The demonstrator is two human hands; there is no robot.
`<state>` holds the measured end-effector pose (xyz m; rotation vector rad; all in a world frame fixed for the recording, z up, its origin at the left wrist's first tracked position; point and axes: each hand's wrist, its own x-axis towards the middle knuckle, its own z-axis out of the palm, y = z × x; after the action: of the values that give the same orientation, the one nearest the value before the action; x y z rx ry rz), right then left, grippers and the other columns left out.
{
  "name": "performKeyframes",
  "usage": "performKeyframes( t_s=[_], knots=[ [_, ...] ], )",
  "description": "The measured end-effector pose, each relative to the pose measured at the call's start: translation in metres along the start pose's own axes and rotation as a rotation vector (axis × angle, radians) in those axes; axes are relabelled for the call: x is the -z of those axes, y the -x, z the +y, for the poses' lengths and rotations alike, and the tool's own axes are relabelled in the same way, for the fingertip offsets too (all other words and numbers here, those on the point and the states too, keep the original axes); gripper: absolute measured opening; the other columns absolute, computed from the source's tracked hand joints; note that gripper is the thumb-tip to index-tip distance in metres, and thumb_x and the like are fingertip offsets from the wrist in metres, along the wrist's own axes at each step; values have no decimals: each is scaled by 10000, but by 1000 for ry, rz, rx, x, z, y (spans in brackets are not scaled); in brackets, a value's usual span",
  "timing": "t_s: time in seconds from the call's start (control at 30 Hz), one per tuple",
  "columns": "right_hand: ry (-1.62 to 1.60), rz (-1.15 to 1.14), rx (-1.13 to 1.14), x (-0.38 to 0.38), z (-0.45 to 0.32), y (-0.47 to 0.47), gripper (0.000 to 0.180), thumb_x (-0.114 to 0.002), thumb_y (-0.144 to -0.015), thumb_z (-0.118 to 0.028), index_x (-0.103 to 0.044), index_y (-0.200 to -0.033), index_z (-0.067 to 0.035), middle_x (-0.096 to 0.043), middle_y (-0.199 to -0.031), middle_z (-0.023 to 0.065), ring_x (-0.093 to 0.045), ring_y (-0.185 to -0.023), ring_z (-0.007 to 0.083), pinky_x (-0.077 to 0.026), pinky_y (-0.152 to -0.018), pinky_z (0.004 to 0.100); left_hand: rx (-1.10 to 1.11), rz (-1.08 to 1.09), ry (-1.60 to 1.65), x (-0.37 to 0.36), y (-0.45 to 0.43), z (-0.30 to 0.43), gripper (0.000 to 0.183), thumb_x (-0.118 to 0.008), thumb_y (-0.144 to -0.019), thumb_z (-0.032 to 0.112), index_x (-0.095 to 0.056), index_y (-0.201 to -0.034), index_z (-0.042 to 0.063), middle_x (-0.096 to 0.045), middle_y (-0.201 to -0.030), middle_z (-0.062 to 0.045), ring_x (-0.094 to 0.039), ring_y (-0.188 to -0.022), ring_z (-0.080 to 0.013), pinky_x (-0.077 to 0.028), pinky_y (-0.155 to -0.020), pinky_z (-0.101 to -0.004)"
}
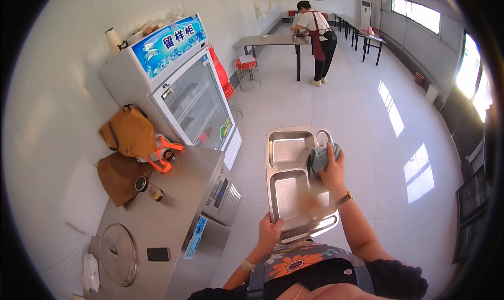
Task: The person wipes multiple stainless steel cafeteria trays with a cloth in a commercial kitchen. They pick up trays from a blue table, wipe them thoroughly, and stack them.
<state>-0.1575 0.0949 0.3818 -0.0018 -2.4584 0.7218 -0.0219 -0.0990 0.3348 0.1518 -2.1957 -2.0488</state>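
Observation:
A stainless steel compartment tray (289, 174) is held out in front of my flowered apron (295, 262). My left hand (271, 231) grips its near left edge, thumb on top. In my right hand (334, 170) is a bunched grey-green cloth (321, 158), pressed against the compartments at the tray's right side, just below the small round one. Small droplets or marks show in the upper left compartment. A blurred brownish patch covers part of the lower right of the tray, so its surface there is unclear. A second tray rim seems to show beneath the near edge.
On the left, a steel counter (185, 182) carries a pot lid (118, 254), a phone (158, 254), a jar (149, 188) and bags (130, 130). Beyond it stands a glass-door display fridge (193, 99). A person in an apron (317, 36) bends over a far table (271, 40). Stools (247, 65) stand nearby.

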Motion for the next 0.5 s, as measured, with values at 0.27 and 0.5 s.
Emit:
performKeyframes(
  t_s=[0.27,0.5],
  knots=[
    [-118,-32,-305,-18,59,-12,346,-533,-795,-215,-418,-1081,-57,-585,-802,218,-551,-758,397,-434,-623,450,96,-84,-29,1,-22,-2,220,-498,-694,48,-542,-865,-81,-569,-711,-72,-511,-658,-117,-421,-605,-257],
    [-402,-31,-337,-5,73,-12,304,-561,-768,-205,-514,-1000,-15,-587,-842,230,-564,-784,381,-446,-658,403,111,-36,32,3,-24,-11,153,-499,-691,52,-537,-793,-55,-527,-660,-38,-461,-610,-92,-381,-559,-241]
  ],
)
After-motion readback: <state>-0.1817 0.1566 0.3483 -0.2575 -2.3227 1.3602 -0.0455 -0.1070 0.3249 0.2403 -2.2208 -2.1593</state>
